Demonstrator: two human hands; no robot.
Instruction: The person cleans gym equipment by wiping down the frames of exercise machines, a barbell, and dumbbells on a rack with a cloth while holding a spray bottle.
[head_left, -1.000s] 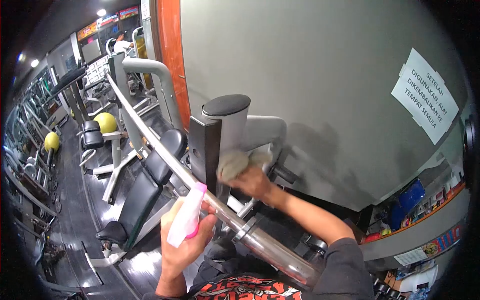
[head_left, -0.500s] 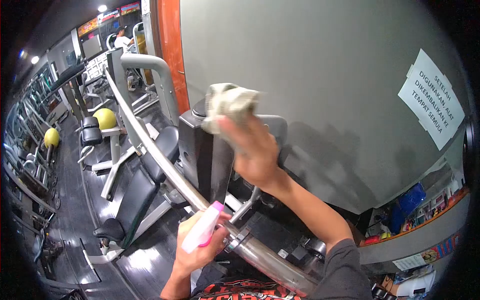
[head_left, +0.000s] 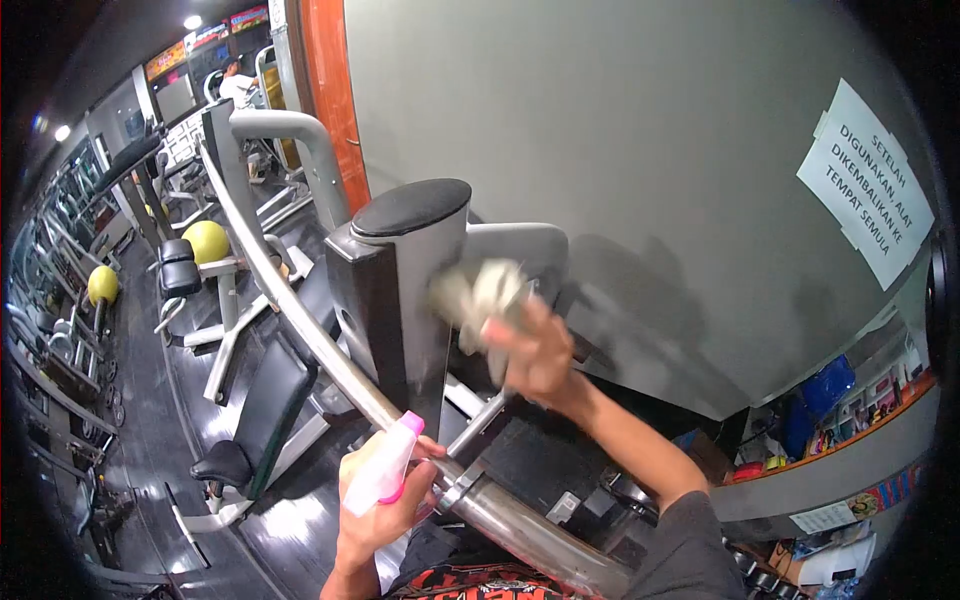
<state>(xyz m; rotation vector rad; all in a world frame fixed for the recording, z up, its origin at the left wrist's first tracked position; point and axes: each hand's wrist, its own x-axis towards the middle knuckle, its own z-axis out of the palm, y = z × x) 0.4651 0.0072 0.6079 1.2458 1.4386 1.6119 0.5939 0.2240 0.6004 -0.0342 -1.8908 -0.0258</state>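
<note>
My left hand is closed around a spray bottle with a whitish head and a pink tip; most of its body is hidden below the fingers. That hand is beside the long metal bar. My right hand grips a crumpled pale cloth, blurred by motion. The cloth is against or just in front of the side of a grey machine column; I cannot tell whether it touches. An oval dark cap tops the column.
A black padded bench stands to the left, with yellow balls farther back. A grey wall carries a paper notice. Shelves with small items are at right. A person is far back.
My right hand has moved the cloth down and to the right, from the column's top to its side, uncovering the oval cap. My left hand still holds the spray bottle, slightly lower left in view.
</note>
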